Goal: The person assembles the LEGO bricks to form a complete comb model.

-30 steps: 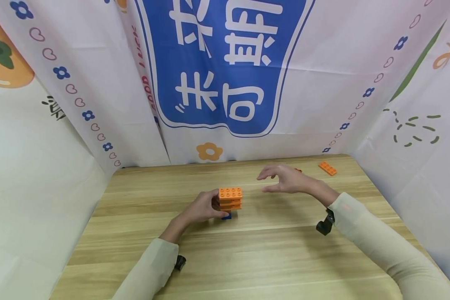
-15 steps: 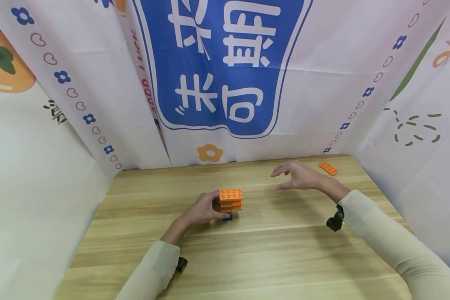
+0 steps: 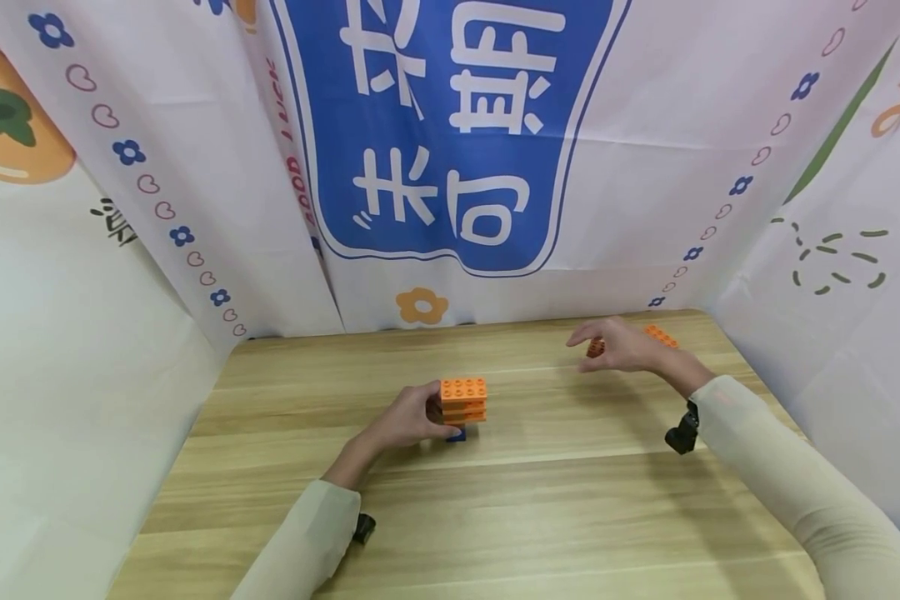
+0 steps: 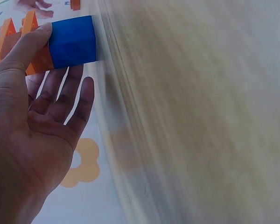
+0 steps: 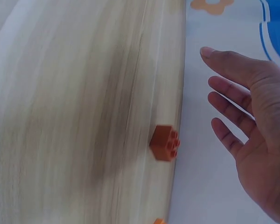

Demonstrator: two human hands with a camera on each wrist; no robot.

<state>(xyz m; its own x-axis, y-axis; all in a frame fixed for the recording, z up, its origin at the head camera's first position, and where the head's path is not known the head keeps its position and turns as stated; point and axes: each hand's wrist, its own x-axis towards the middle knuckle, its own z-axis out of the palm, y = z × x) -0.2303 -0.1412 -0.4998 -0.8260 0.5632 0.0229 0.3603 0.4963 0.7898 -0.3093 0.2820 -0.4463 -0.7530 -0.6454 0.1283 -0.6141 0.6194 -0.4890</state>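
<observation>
A stack of orange bricks (image 3: 463, 390) with a blue brick (image 4: 73, 42) at its base stands near the middle of the table. My left hand (image 3: 405, 417) holds it from the left side, thumb across its lower part in the left wrist view. My right hand (image 3: 624, 346) hovers at the back right with fingers apart and nothing between them. Beside its fingertips is a dark orange brick (image 3: 596, 347), which shows on the table with its studs sideways in the right wrist view (image 5: 163, 143). The hand partly covers it in the head view.
A flat orange brick (image 3: 661, 335) lies near the table's back right corner, just behind the right hand. The wooden table (image 3: 450, 517) meets a printed white cloth (image 3: 615, 208) at the back, and cloth hangs on both sides.
My right hand has moved to the right and slightly back, toward the dark orange brick. The left hand and the stack have stayed in place.
</observation>
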